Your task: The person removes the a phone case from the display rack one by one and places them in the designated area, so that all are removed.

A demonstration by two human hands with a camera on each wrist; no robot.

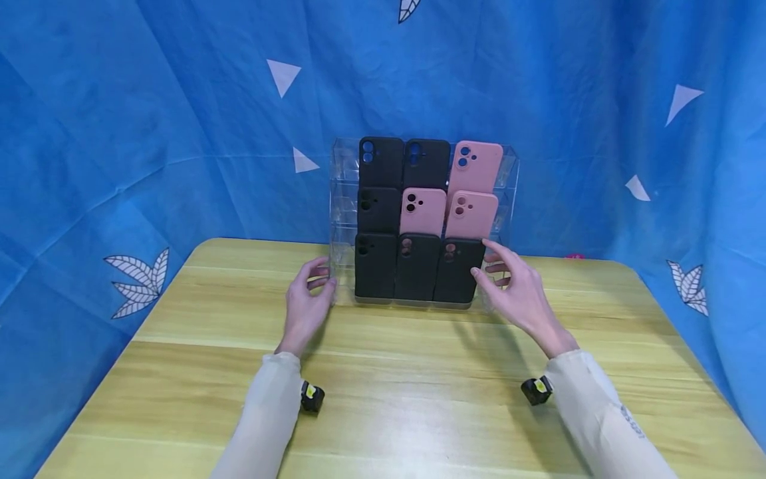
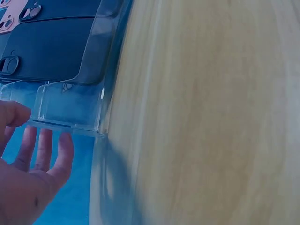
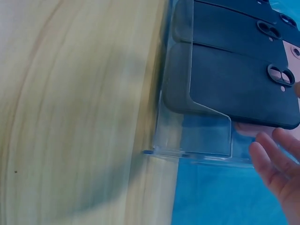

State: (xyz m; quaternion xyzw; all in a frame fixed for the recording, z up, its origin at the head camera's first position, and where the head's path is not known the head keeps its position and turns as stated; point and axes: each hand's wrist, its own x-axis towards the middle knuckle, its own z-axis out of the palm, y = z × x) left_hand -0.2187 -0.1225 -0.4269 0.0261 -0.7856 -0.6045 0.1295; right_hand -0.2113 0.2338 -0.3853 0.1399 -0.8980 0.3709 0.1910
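Observation:
A clear acrylic display rack stands at the back of the table, holding three rows of phone cases. Along the bottom row are three black cases; the rightmost black phone case has my right hand at its right edge. The index fingertip is at that case's top corner, and the thumb tip overlaps its side in the head view. At the rack's left side is my left hand, fingers loosely bent. In the left wrist view its fingertips line up right at the rack's side edge, with the thumb above.
Pink phone cases and black ones fill the upper rows. The wooden table runs under both forearms. Behind it hangs a blue patterned cloth. Small black cameras sit at both wrists.

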